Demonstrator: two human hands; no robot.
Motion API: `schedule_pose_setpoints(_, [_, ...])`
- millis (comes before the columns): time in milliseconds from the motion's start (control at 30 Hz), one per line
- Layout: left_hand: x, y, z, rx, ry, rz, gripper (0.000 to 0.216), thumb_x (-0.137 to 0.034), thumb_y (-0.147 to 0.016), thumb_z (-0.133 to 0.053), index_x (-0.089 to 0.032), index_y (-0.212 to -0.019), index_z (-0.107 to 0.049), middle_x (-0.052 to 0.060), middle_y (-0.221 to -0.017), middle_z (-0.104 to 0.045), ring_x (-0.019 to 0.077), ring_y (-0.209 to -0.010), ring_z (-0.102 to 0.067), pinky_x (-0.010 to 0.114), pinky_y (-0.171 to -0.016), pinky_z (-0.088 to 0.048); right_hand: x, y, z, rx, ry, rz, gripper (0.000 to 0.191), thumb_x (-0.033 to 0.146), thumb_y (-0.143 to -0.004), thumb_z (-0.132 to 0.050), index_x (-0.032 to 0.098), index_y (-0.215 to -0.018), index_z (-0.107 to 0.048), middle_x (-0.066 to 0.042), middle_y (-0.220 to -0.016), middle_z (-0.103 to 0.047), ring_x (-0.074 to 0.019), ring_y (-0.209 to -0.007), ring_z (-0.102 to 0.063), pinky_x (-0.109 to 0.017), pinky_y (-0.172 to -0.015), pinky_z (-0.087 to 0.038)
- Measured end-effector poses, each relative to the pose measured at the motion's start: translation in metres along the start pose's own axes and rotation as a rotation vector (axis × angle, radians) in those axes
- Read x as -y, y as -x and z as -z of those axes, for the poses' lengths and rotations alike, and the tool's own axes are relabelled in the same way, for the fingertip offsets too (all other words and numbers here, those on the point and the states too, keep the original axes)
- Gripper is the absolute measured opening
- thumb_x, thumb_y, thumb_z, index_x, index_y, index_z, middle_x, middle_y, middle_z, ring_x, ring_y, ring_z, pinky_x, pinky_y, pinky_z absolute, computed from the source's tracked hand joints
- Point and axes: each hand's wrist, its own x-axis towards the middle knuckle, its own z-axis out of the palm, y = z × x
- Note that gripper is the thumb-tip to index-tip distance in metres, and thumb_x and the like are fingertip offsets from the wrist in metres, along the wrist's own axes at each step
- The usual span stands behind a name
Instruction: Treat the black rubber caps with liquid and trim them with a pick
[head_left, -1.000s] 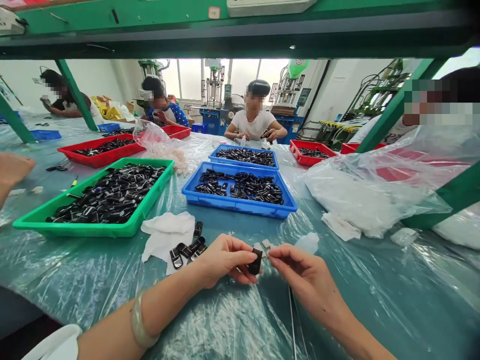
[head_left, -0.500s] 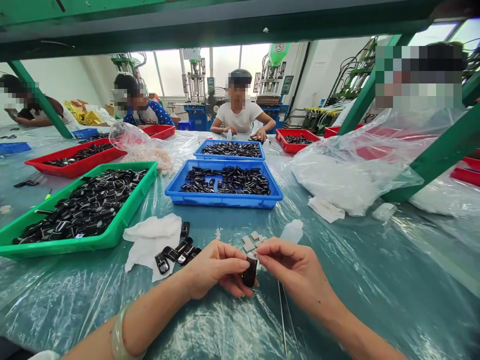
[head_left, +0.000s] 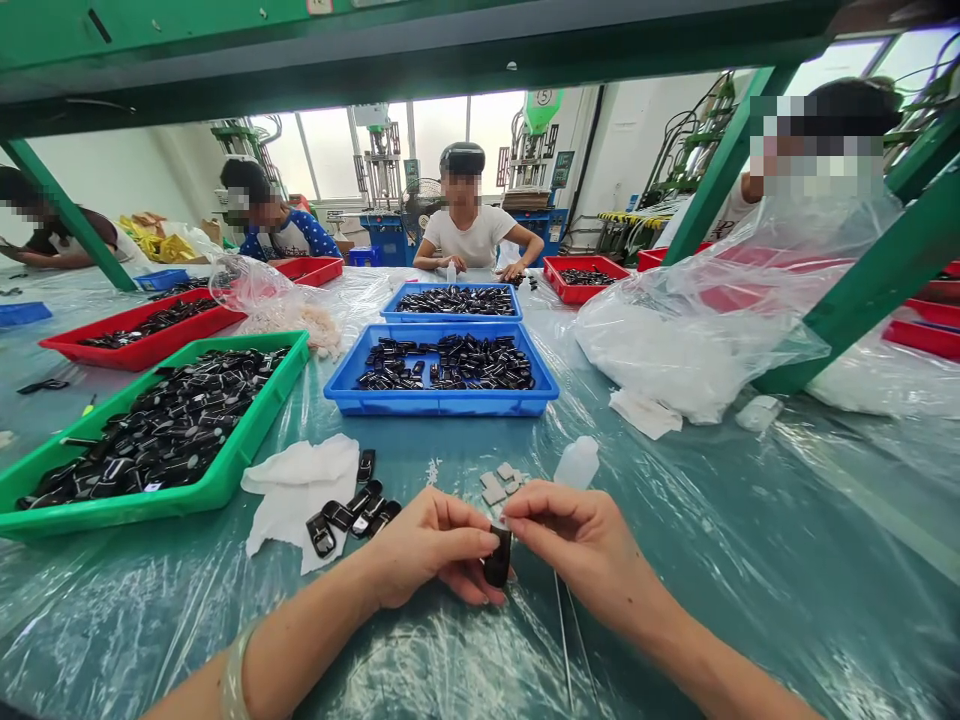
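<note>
My left hand (head_left: 427, 548) grips a small glossy black plastic part (head_left: 497, 560) between thumb and fingers, held upright above the table. At its top edge, the thumb and forefinger of my right hand (head_left: 585, 545) are pinched together; whatever they hold is too small to make out. Below the right hand lie what look like thin metal tweezers (head_left: 564, 640). Several pale square pads (head_left: 495, 488) are just beyond the fingertips, with a translucent white bottle (head_left: 577, 463) beside them. To the left, several similar black parts (head_left: 352, 512) lie partly on a white cloth (head_left: 289, 500).
A green tray (head_left: 225, 470) and a blue tray (head_left: 442, 402) full of black parts stand ahead, with another blue tray (head_left: 450, 315) behind. Green frame posts (head_left: 870, 280) and a clear plastic bag (head_left: 675, 350) are at right. Several people sit around the table, one person (head_left: 469, 235) opposite.
The view has shifted slightly, so the surroundings sit a little further left. My right fingertips have come closer to the top of the black part, which my left hand still holds.
</note>
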Motion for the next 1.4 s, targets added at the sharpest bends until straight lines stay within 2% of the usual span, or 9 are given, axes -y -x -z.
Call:
schedule_pose_setpoints(333, [0.000,0.001,-0.003,-0.046,-0.085,-0.026,0.030,-0.034,-0.062,-0.072,-0.009,-0.077,-0.068,0.009,-0.073,-0.066,0.0176,-0.065,-0.066,0.021,-0.054,-0.051,0.002,0.001,-0.001,0.020,-0.027,0.002,0.014,0.019,-0.073,-0.058,0.017,-0.065,-0.069,-0.003,-0.066,-0.064,-0.0144,-0.062,-0.057,-0.025,-0.058,-0.046])
schedule_pose_setpoints(567, [-0.001,0.001,-0.005,-0.081,-0.116,-0.018,0.034,-0.037,-0.059,-0.073,-0.009,-0.077,-0.068,0.006,-0.063,-0.063,0.0190,-0.065,-0.066,0.023,-0.055,-0.051,-0.001,0.003,-0.002,0.026,0.032,0.080,0.016,0.017,-0.076,-0.056,0.019,-0.067,-0.069,-0.002,-0.068,-0.064,-0.0142,-0.065,-0.058,-0.025,-0.061,-0.045])
schedule_pose_setpoints(867, [-0.003,0.002,-0.007,-0.093,-0.182,-0.041,0.030,-0.035,-0.062,-0.070,-0.008,-0.075,-0.069,0.006,-0.065,-0.064,0.0187,-0.065,-0.065,0.023,-0.056,-0.050,-0.004,0.004,-0.005,-0.001,-0.006,0.002,0.014,0.017,-0.073,-0.058,0.018,-0.064,-0.068,-0.003,-0.067,-0.064,-0.0148,-0.065,-0.058,-0.026,-0.061,-0.045])
schedule_pose_setpoints(1000, [-0.002,0.002,-0.007,-0.092,-0.186,-0.051,0.028,-0.034,-0.062,-0.070,-0.009,-0.074,-0.070,0.007,-0.065,-0.065,0.0188,-0.064,-0.065,0.023,-0.055,-0.049,-0.003,0.004,-0.005,0.009,-0.043,0.012,0.015,0.016,-0.072,-0.059,0.019,-0.063,-0.070,-0.003,-0.067,-0.065,-0.0145,-0.064,-0.060,-0.025,-0.060,-0.046])
schedule_pose_setpoints(1233, [-0.004,0.002,-0.004,-0.094,-0.158,-0.080,0.027,-0.032,-0.065,-0.069,-0.009,-0.078,-0.069,0.007,-0.063,-0.065,0.0175,-0.063,-0.065,0.023,-0.055,-0.051,-0.007,0.004,-0.004,-0.004,0.007,0.071,0.010,0.016,-0.071,-0.062,0.019,-0.071,-0.071,-0.004,-0.074,-0.066,-0.0167,-0.069,-0.061,-0.028,-0.062,-0.047])
schedule_pose_setpoints(1400, [-0.004,0.002,-0.004,-0.111,-0.167,-0.095,0.029,-0.033,-0.065,-0.068,-0.008,-0.079,-0.069,0.007,-0.062,-0.065,0.0154,-0.060,-0.063,0.022,-0.054,-0.050,-0.011,0.005,-0.004,0.026,0.068,0.126,0.014,0.016,-0.076,-0.060,0.022,-0.081,-0.072,-0.002,-0.076,-0.065,-0.0150,-0.070,-0.060,-0.027,-0.063,-0.047])
